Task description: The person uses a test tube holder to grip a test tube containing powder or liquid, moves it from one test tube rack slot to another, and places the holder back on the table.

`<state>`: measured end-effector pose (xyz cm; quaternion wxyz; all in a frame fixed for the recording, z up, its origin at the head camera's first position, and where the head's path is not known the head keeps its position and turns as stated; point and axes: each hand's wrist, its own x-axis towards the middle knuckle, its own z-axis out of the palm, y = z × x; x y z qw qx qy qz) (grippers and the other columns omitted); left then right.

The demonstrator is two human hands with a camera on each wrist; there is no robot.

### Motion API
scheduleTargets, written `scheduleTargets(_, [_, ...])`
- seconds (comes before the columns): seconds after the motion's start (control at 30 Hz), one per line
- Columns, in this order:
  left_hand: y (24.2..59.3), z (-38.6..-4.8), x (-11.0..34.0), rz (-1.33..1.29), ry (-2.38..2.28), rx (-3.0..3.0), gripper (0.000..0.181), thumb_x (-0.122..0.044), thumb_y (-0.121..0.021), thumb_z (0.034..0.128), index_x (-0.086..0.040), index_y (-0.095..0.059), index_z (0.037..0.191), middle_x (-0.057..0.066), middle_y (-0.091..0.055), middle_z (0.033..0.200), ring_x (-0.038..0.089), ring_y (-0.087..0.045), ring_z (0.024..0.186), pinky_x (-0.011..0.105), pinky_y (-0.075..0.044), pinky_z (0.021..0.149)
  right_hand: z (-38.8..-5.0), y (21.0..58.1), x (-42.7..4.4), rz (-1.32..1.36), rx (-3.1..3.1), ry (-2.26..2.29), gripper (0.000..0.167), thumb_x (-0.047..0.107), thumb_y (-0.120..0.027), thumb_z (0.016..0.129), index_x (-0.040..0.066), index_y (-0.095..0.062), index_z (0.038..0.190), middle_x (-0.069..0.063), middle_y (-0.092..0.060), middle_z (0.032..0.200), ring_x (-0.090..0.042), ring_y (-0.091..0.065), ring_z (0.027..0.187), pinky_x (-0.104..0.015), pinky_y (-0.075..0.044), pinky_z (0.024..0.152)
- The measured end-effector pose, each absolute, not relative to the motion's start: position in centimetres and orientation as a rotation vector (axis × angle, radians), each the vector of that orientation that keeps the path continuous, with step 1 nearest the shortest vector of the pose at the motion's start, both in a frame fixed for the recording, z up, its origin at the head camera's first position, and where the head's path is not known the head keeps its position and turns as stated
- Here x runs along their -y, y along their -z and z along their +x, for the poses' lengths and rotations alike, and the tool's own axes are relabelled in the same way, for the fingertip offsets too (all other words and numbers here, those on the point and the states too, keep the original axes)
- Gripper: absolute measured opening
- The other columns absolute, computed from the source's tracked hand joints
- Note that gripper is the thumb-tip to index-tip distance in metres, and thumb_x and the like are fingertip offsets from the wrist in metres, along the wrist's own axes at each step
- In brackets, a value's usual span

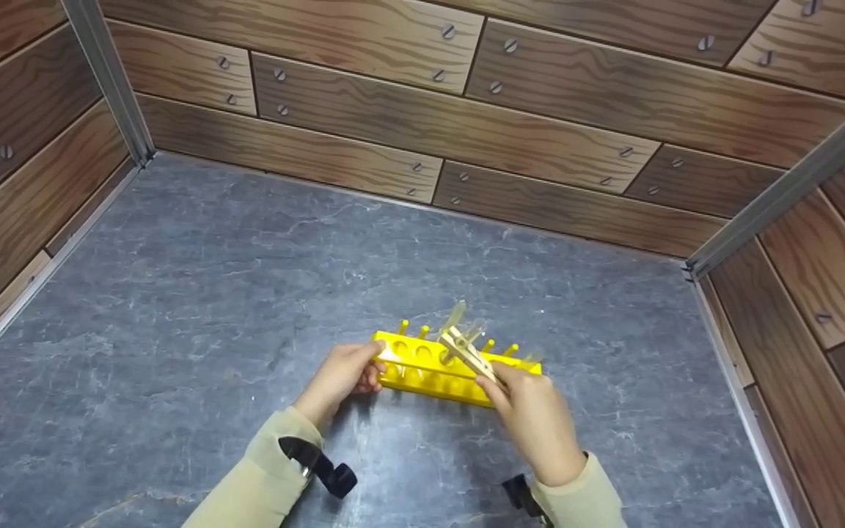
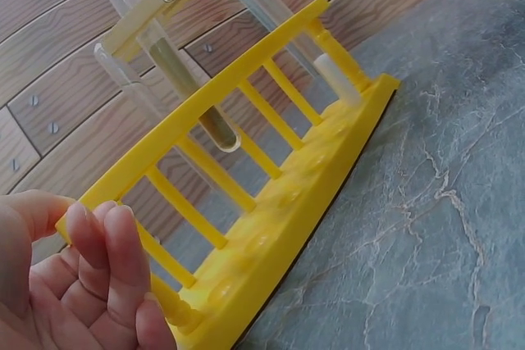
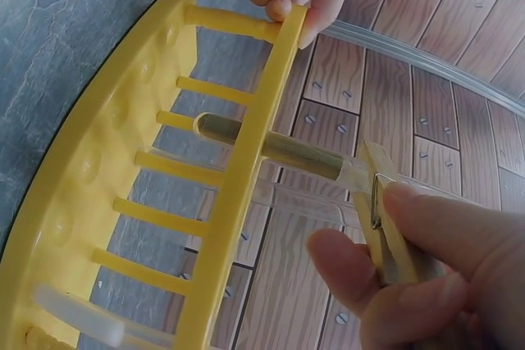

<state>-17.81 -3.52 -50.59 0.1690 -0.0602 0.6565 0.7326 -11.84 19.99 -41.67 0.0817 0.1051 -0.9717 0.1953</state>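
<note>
My left hand (image 1: pixel 342 374) pinches the left end of a yellow test tube rack (image 1: pixel 430 383) that stands on the table. In my right hand (image 1: pixel 538 414) is a wooden test tube holder (image 1: pixel 471 356), gripped between thumb and fingers. Its far end clasps a glass test tube (image 3: pixel 299 155) with olive-brown contents. The left wrist view shows this tube's rounded bottom below the rack's top bar, above the base. Behind it is a clear tube (image 2: pixel 135 88), seemingly without contents. At the rack's right end stands a tube with white contents (image 2: pixel 336 79).
The grey marbled tabletop (image 1: pixel 261 264) surrounds the rack. Wood-patterned walls (image 1: pixel 364 110) enclose the back and both sides, with metal strips at the corners. Upright yellow pegs (image 1: pixel 490 345) line the rack's rear edge. A black wrist mount (image 1: pixel 320 466) sits on the left sleeve.
</note>
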Motion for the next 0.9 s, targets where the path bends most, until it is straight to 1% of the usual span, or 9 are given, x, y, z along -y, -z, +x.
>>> scheduleTargets(0.1, [50.7, -17.71, 3.54, -0.177, -2.092, -1.854, 0.034, -0.027, -0.055, 0.0901, 0.0, -0.062, 0.071, -0.002, -0.05, 0.049, 0.009, -0.052, 0.045, 0.022, -0.044, 0.049, -11.79, 41.59, -19.93, 0.316, 2.899, -0.576, 0.018, 0.024, -0.064, 0.088, 0.014, -0.058, 0.074, 0.007, -0.035, 0.05, -0.005, -0.026, 0.041, -0.02, -0.027, 0.038])
scheduleTargets(0.3, [50.78, -17.53, 3.81, -0.189, -2.112, -1.838, 0.034, -0.026, -0.055, 0.0902, 0.001, -0.061, 0.071, -0.003, -0.049, 0.049, 0.009, -0.052, 0.044, 0.023, -0.047, 0.05, -11.77, 41.5, -19.72, 0.337, 2.879, -0.591, 0.015, 0.025, -0.064, 0.088, 0.013, -0.062, 0.079, 0.007, -0.037, 0.052, -0.004, -0.028, 0.042, -0.02, -0.029, 0.039])
scheduleTargets(0.5, [50.42, -17.79, 3.68, -0.185, -2.111, -1.832, 0.035, -0.027, -0.055, 0.0906, 0.003, -0.062, 0.074, -0.003, -0.049, 0.05, 0.008, -0.052, 0.045, 0.022, -0.046, 0.05, -11.92, 41.21, -19.78, 0.339, 2.864, -0.593, 0.02, 0.024, -0.065, 0.088, 0.014, -0.057, 0.073, 0.007, -0.035, 0.051, -0.005, -0.026, 0.042, -0.02, -0.027, 0.039])
scheduleTargets(0.67, [50.23, -18.06, 3.51, -0.187, -2.106, -1.831, 0.036, -0.027, -0.056, 0.0906, 0.005, -0.062, 0.076, -0.003, -0.05, 0.05, 0.008, -0.051, 0.045, 0.022, -0.046, 0.05, -12.08, 40.84, -19.88, 0.333, 2.857, -0.605, 0.018, 0.024, -0.064, 0.088, 0.012, -0.059, 0.076, 0.006, -0.035, 0.051, -0.004, -0.025, 0.042, -0.019, -0.027, 0.039])
scheduleTargets(0.9, [50.16, -17.67, 3.65, -0.178, -2.087, -1.819, 0.035, -0.025, -0.053, 0.0927, 0.004, -0.062, 0.077, -0.002, -0.051, 0.052, 0.009, -0.052, 0.046, 0.023, -0.047, 0.051, -12.03, 40.9, -19.77, 0.321, 2.853, -0.626, 0.014, 0.023, -0.064, 0.088, 0.01, -0.067, 0.088, 0.006, -0.041, 0.052, -0.005, -0.028, 0.041, -0.02, -0.029, 0.038])
